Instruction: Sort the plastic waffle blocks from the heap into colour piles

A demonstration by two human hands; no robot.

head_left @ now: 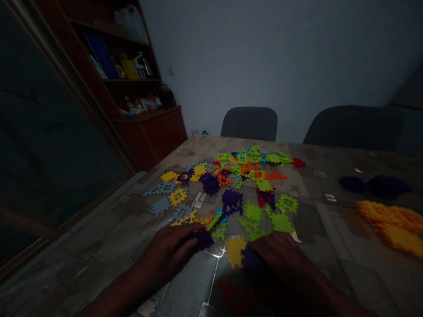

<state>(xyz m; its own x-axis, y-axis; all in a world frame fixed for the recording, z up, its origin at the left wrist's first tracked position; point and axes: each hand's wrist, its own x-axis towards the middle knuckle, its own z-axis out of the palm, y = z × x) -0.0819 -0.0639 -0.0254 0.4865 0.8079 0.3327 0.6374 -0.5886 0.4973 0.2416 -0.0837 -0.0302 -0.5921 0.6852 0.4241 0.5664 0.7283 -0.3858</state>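
Observation:
Near the front of the table, my left hand [173, 246] pinches a dark purple toothed plastic building piece [203, 241] between thumb and fingers. My right hand [280, 251] is closed over another dark purple piece [254, 264], whose right part the fingers hide. A yellow toothed piece [235, 252] is right beside that one, on its left; whether the two are joined I cannot tell. Just beyond my hands lie a green square piece [253, 212], a dark purple piece [232, 200] and a grey piece [161, 205]. Dim and blurred, a red piece [236, 297] shows at the bottom.
A loose pile of mixed pieces [238, 169] spreads over the patterned table [313, 211]. Yellow pieces [393, 222] and dark purple ones [380, 186] are grouped at the right. Two grey chairs [249, 121] stand behind, with a wooden cabinet [155, 136] at the left.

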